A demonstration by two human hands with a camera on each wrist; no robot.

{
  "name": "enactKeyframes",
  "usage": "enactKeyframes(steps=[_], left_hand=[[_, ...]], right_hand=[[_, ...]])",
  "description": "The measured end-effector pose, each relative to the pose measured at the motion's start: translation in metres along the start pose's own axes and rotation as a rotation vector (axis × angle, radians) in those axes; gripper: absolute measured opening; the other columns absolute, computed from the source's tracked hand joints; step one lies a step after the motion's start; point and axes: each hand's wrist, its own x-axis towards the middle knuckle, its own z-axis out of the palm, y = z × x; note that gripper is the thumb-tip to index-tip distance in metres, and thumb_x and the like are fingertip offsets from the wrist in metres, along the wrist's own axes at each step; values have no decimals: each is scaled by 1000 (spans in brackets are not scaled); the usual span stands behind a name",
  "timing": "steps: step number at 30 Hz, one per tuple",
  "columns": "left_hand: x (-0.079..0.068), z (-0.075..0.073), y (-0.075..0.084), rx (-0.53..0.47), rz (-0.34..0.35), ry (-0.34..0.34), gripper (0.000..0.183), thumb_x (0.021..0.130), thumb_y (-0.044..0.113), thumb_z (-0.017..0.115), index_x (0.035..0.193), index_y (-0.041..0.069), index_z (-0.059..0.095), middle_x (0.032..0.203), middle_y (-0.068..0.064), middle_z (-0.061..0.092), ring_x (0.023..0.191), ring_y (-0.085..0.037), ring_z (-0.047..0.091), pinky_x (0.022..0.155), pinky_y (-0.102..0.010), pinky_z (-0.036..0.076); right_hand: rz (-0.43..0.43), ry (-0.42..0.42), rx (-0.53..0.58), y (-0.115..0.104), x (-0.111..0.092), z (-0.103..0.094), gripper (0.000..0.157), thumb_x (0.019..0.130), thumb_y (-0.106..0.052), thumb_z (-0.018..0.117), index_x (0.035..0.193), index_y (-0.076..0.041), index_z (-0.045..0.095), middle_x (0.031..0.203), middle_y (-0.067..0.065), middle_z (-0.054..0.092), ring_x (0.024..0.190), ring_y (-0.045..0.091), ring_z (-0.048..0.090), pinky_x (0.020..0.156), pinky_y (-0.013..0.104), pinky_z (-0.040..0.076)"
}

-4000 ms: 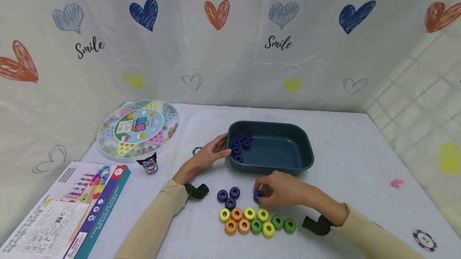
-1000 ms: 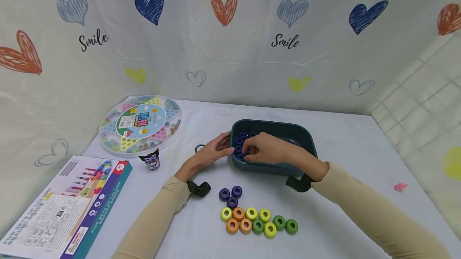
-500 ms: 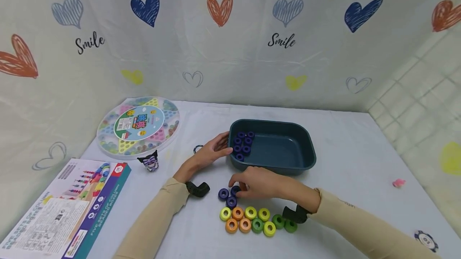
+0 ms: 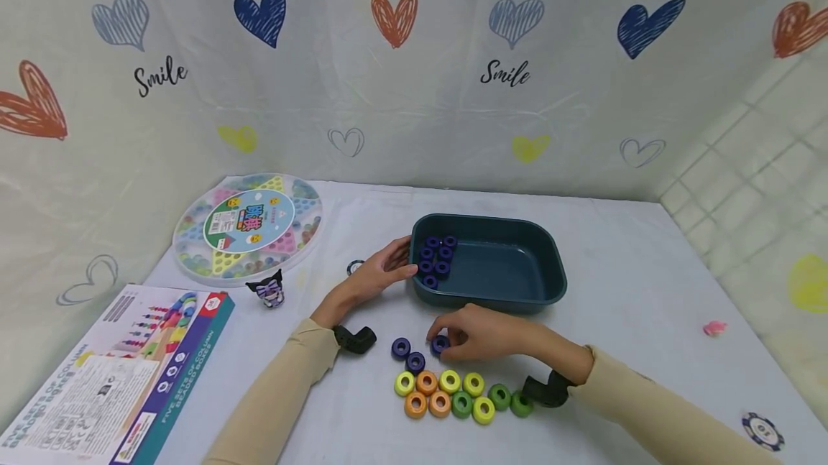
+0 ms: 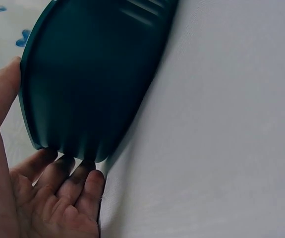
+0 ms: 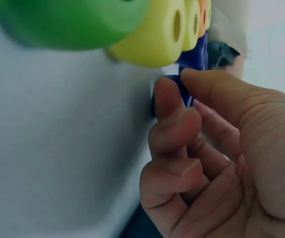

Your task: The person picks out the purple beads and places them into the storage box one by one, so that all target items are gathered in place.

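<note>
In the head view my right hand (image 4: 481, 333) pinches a purple ring bead (image 4: 440, 345) between thumb and fingertips, low over the cloth. The right wrist view shows that bead (image 6: 183, 90) partly hidden by the fingers. Two more purple beads (image 4: 415, 361) lie just left of it. My left hand (image 4: 378, 279) rests with relaxed fingers against the left end of a dark teal tub (image 4: 517, 301). Its fingertips and thumb touch the tub's outer edge (image 5: 27, 89) in the left wrist view. Several purple beads (image 4: 443, 267) sit along the tub's left side.
Yellow (image 4: 482, 410), orange (image 4: 415, 405) and green beads (image 4: 499, 397) lie in two rows nearer me. A boxed bead set (image 4: 116, 379), a round game board (image 4: 249, 229) and a small dark figure (image 4: 269, 289) are leftward. A poker chip (image 4: 763, 431) and pink piece (image 4: 714, 328) lie right.
My right hand carried one purple bead into the tub, came back and drew another rightward from the loose group. The tub now holds more purple beads. My left hand stayed at the tub.
</note>
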Motion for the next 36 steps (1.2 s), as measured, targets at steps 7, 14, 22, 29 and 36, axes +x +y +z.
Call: enactKeyframes(steps=[7, 14, 22, 29, 36], left_hand=[[2, 0, 0, -2, 6, -3, 66, 92, 17, 53, 143, 2, 15, 146, -16, 20, 132, -25, 23, 107, -36, 22], [2, 0, 0, -21, 19, -20, 65, 92, 16, 53, 143, 1, 14, 146, -17, 20, 133, -26, 22, 107, -37, 21], [-1, -1, 3, -1, 27, -12, 64, 92, 14, 52, 143, 1, 15, 146, -17, 21, 132, -24, 23, 107, -36, 22], [-1, -1, 2, 0, 24, -9, 64, 92, 14, 52, 143, 1, 16, 146, -17, 21, 132, -25, 24, 107, -38, 21], [0, 0, -3, -32, 19, -7, 66, 92, 17, 53, 143, 2, 16, 146, -16, 21, 132, -25, 23, 107, -38, 21]], right_hand=[[70, 34, 45, 11, -15, -1, 28, 84, -30, 64, 107, -16, 61, 67, -8, 57, 55, 4, 48, 49, 18, 40], [95, 69, 54, 7, -32, -10, 30, 82, -34, 65, 105, -15, 60, 64, -9, 57, 52, 3, 48, 46, 19, 42], [123, 191, 28, -1, -45, -58, 36, 83, -40, 62, 107, -13, 59, 64, -2, 59, 49, 9, 51, 48, 26, 47], [153, 227, -63, 22, -27, -94, 38, 86, -37, 59, 111, -8, 58, 69, 1, 63, 52, 18, 55, 60, 28, 48], [200, 195, -105, 46, 0, -118, 39, 87, -30, 60, 113, -1, 59, 73, 4, 65, 54, 22, 59, 57, 29, 48]])
